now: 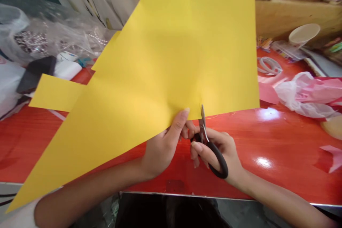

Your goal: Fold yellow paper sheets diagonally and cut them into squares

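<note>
A large sheet of yellow paper (pixel 171 57) is held up over the table, its lower edge nearest me. My left hand (pixel 167 140) pinches that edge, thumb on the near face and fingers behind. My right hand (pixel 221 153) grips black-handled scissors (pixel 203 124), the thumb through one loop. The scissor blades point away from me and meet the paper's lower edge just right of my left thumb; one blade lies over the near face. How far the cut runs is hard to make out.
Yellow paper pieces (pixel 57 93) lie at left, near a black object (pixel 37 73) and plastic bags of beads (pixel 34 41). To the right are a roll of clear tape (pixel 269 66), a white cup (pixel 304 35) and pink and white plastic (pixel 307 92) on the red table (pixel 280 149).
</note>
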`<state>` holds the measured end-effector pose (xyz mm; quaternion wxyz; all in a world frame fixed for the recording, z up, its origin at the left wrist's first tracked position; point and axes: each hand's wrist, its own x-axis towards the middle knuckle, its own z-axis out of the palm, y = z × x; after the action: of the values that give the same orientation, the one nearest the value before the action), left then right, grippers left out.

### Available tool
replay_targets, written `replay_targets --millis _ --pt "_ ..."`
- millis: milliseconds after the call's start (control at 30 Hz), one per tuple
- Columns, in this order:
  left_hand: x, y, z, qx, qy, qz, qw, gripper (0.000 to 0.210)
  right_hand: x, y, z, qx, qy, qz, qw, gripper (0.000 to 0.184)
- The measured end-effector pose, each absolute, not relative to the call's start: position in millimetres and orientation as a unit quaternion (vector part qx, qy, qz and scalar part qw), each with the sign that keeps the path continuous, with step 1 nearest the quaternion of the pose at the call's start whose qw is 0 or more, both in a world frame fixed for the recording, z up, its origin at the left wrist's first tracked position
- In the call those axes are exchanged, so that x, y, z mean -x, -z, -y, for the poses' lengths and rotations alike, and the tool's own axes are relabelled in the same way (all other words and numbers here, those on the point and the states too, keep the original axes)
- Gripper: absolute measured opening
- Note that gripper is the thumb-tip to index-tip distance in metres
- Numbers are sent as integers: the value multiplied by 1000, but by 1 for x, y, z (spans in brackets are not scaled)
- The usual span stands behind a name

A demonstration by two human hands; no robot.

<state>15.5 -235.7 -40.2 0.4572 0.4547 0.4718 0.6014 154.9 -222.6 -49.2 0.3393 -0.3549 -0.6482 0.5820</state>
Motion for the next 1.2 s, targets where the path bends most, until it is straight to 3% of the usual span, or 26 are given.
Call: replay_targets --millis 167,933,1200 --pt "-14 40 235 -458 -599 -472 458 35 -155 47 222 355 -587 644 339 8" --pt "-14 40 237 -464 -570 -501 456 37 -155 49 223 365 -589 632 347 19" --pt "-14 42 239 -461 -556 -516 460 37 -155 50 223 371 -585 633 346 13"
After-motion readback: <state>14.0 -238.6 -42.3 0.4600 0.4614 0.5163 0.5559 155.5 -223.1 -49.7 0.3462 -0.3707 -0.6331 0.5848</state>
